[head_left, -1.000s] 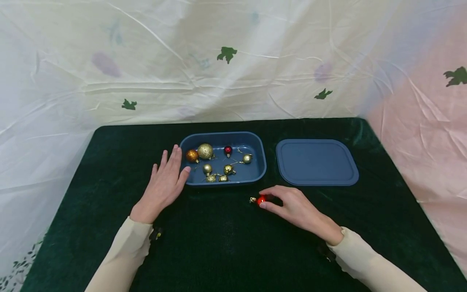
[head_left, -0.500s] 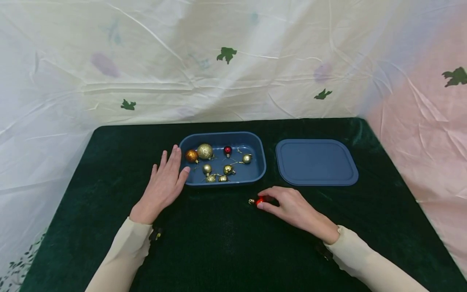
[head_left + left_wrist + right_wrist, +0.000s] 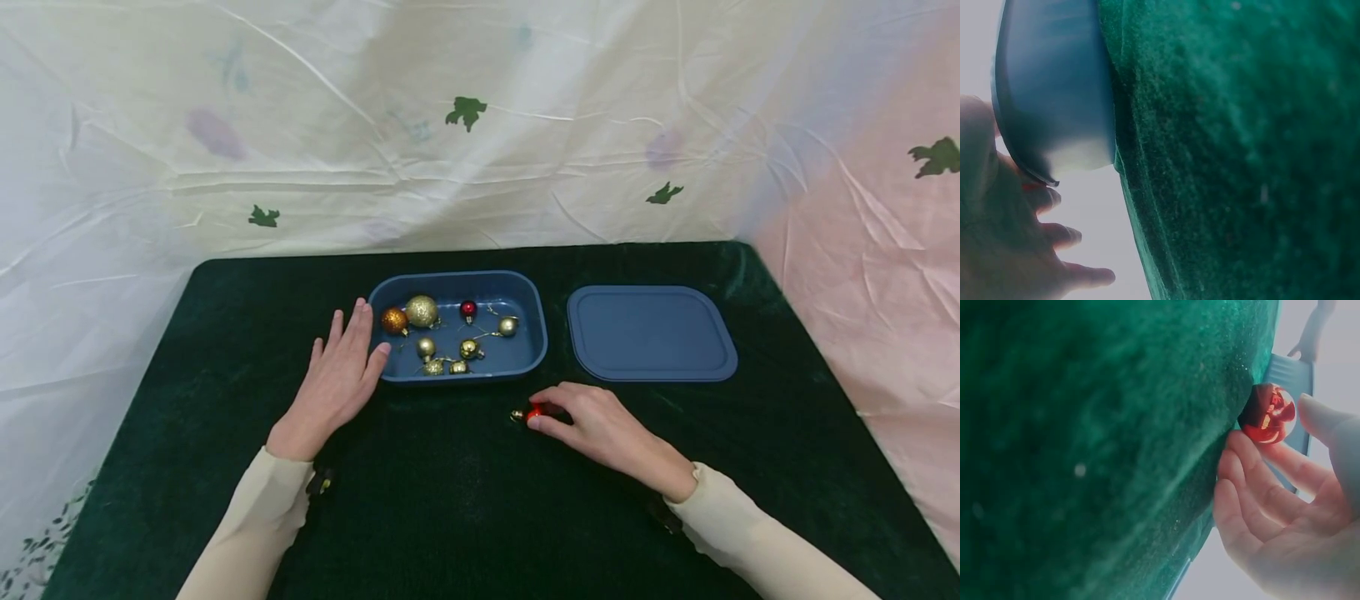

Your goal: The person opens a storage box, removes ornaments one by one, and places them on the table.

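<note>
With our right hand (image 3: 603,423) we curl fingers round the red bauble (image 3: 1267,414) on the table (image 3: 465,500), near the front right corner of the blue box (image 3: 542,335), its gold cap (image 3: 517,415) pointing left, away from the palm; our left hand (image 3: 336,375), farther off, rests straight fingers against the box.

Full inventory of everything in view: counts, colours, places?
tablecloth: 1, dark green, across lower view
box: 1, blue, on tablecloth
lid: 1, blue, right of box
boxed baubles: 8 (6 gold, 1 orange, 1 dark red), inside box
red bauble: 1, red, in front of box
backdrop: count unclear, pale, patterned, behind tablecloth
sleeves: 2, cream, bottom of view
wrist devices: 2, dark, beside sleeves
left hand: 1, at box's left side
right hand: 1, at red bauble
</note>
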The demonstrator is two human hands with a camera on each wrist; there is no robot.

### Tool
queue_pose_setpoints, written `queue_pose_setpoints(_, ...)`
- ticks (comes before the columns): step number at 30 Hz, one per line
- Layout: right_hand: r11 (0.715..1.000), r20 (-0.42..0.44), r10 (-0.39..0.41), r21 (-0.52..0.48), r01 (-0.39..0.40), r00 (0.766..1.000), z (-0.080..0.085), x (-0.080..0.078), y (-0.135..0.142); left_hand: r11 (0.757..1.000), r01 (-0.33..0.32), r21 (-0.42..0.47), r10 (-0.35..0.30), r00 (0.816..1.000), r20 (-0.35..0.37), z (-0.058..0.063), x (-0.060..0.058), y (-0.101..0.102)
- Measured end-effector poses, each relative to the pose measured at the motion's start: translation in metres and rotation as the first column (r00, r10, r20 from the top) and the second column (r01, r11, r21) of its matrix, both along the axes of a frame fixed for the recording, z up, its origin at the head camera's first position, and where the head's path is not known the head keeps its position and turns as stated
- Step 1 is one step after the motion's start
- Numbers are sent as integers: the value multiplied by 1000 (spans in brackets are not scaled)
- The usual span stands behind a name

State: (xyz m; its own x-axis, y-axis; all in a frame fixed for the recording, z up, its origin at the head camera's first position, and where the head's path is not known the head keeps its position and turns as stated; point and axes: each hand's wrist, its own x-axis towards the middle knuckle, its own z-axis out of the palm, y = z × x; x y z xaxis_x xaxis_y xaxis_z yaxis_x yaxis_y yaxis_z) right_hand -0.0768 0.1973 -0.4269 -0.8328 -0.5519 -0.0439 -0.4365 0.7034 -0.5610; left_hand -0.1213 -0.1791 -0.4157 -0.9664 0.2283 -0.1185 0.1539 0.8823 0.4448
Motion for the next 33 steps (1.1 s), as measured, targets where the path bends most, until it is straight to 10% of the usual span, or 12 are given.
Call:
queue_pose_setpoints(15, 987, -209, -84, -150, 53, 974, 19, 0, 11, 1000, 2, 7, -1, 999, -37, -3, -1, -3)
queue_pose_setpoints(33, 950, -336, -69, -310, -41, 939, 34, -53, -2, 1000, -12, 6, 12, 999, -30, -5, -1, -2)
